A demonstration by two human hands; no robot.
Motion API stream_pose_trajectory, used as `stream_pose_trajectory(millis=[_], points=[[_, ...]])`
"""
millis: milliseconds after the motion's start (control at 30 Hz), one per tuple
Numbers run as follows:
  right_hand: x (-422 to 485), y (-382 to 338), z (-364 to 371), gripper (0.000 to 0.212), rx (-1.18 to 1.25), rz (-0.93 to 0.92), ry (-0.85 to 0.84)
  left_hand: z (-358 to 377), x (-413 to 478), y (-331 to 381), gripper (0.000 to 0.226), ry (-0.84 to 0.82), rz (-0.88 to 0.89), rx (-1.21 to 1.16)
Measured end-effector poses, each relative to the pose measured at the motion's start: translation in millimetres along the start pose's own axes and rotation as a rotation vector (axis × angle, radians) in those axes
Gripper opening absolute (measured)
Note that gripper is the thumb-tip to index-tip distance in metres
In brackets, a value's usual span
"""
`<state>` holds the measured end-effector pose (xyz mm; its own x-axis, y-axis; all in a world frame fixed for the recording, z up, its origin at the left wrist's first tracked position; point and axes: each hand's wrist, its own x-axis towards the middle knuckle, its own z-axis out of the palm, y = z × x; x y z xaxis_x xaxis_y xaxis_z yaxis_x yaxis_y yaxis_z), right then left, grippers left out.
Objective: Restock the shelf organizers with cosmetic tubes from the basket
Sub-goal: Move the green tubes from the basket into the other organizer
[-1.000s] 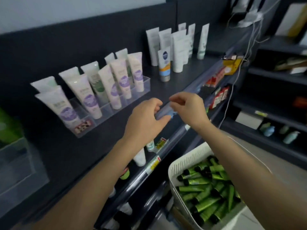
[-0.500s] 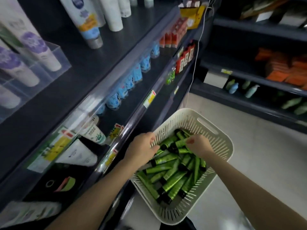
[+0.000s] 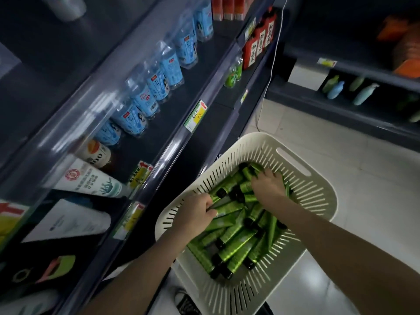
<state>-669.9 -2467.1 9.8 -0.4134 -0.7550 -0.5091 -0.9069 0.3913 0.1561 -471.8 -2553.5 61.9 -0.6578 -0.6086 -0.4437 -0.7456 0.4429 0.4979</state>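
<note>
**Both hands are sunk in the basket to gather stock**

The cream slotted basket (image 3: pixel 318 178) is kept just beside the shelf front, presumably so that stock can be reached without stepping away. The green tubes (image 3: pixel 236 244), black-capped, are heaped loosely inside it, lying crosswise over one another. None is seen on the shelving in view, and the shelf organizers are not shown at all.

The left hand (image 3: pixel 195 214) is set at the near-left edge of the heap, its fingers curled round a tube (image 3: pixel 227 189) close to the cap end, where a firm hold is probably easiest. The right hand (image 3: pixel 269 187) is laid over the far part of the heap. Its fingers (image 3: pixel 266 173) are spread and pushed down among the tubes, likely so that several can be raked together. Whether anything is closed on there cannot be told, since the fingertips are buried.

The step is judged to be gathering, with most of the stock not yet shelved. The tier beside the basket is taken up by blue-labelled bottles (image 3: pixel 159 80) behind a rail carrying a price tag (image 3: pixel 195 115), so the load will probably have to be carried elsewhere.
</note>
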Motion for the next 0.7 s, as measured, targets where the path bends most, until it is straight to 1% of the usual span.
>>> stream_pose_trajectory(millis=[100, 200, 267, 333, 400, 433, 567, 700], points=[[-0.4, 7.5, 7.3, 0.035, -0.031, 0.051, 0.05, 7.7, 10.2, -1.3, 0.02, -0.011, -0.007, 0.026], [-2.5, 10.0, 5.3, 0.026, -0.007, 0.072, 0.036, 16.8, 23.2, 0.7, 0.018, -0.013, 0.009, 0.068], [-4.9, 10.8, -2.0, 0.022, 0.081, 0.07, 0.001, 22.5, 32.7, 4.7, 0.019, -0.009, 0.037, 0.104], [-8.6, 13.3, -9.6, 0.018, 0.26, 0.089, -0.023, 28.5, 43.4, 9.1, 0.024, -0.014, 0.058, 0.139], [-14.2, 18.4, -14.6, 0.012, 0.444, 0.126, -0.019, 35.5, 55.6, 13.5, 0.019, -0.03, 0.079, 0.192], [-17.7, 22.1, -16.1, 0.011, 0.491, 0.138, -0.003, 39.4, 62.7, 16.4, 0.016, -0.037, 0.086, 0.219], [-34.3, 34.0, -16.3, 0.008, 0.541, 0.135, 0.094, 60.6, 89.9, 25.2, 0.021, -0.061, 0.121, 0.262], [-45.1, 40.8, -11.3, 0.01, 0.552, 0.12, 0.149, 79.5, 111.1, 31.1, 0.016, -0.077, 0.191, 0.42]])
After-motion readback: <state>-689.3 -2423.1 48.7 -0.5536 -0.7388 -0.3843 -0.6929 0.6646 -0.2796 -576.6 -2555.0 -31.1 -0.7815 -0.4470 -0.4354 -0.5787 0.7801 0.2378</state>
